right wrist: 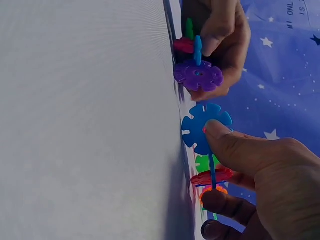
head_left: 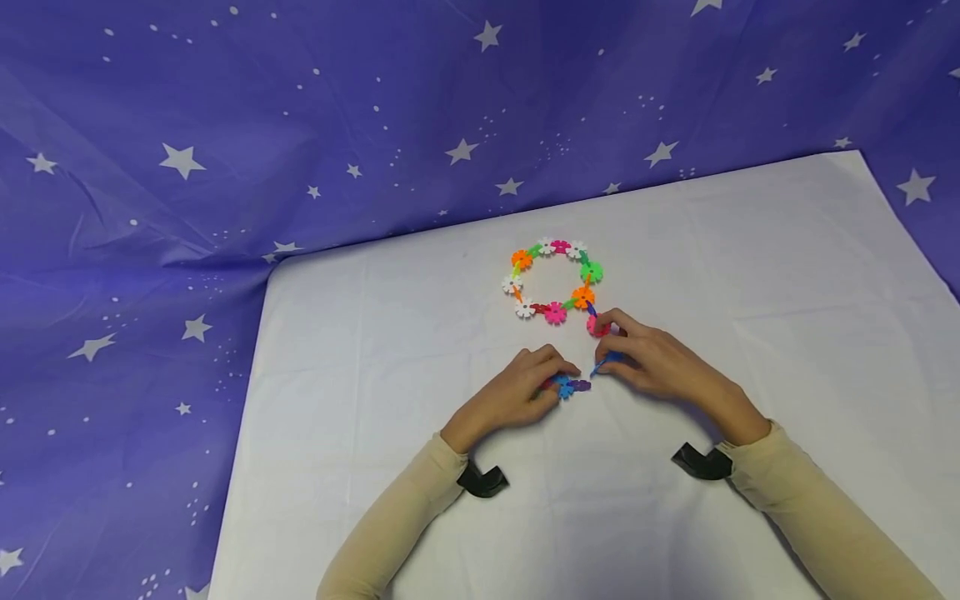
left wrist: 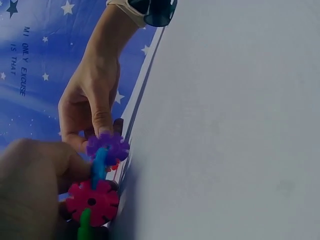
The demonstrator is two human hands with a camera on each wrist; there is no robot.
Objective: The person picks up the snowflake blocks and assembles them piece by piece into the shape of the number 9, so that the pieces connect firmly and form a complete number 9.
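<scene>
My left hand (head_left: pixel 517 390) holds a short chain of flower-shaped plastic discs close to the white tabletop. Its purple disc (right wrist: pixel 199 76) sticks out at the free end, joined to a blue disc (head_left: pixel 566 387), then a pink disc (left wrist: pixel 92 202) and a green disc (left wrist: pixel 85 227). Just to the right, my right hand (head_left: pixel 651 360) pinches a blue disc (right wrist: pixel 194 122) between thumb and fingers. A second, edge-on blue disc (right wrist: pixel 212 162) lies beside a red-pink disc (right wrist: pixel 202 178) near the fingers. A small gap separates the purple disc from the pinched blue one.
Beyond my hands, a ring of linked multicolour flower discs (head_left: pixel 556 314) lies on the white cloth (head_left: pixel 405 333). A tail runs from its orange disc (head_left: pixel 582 297) toward my right hand. A purple star-print curtain (head_left: pixel 420 108) hangs behind the table.
</scene>
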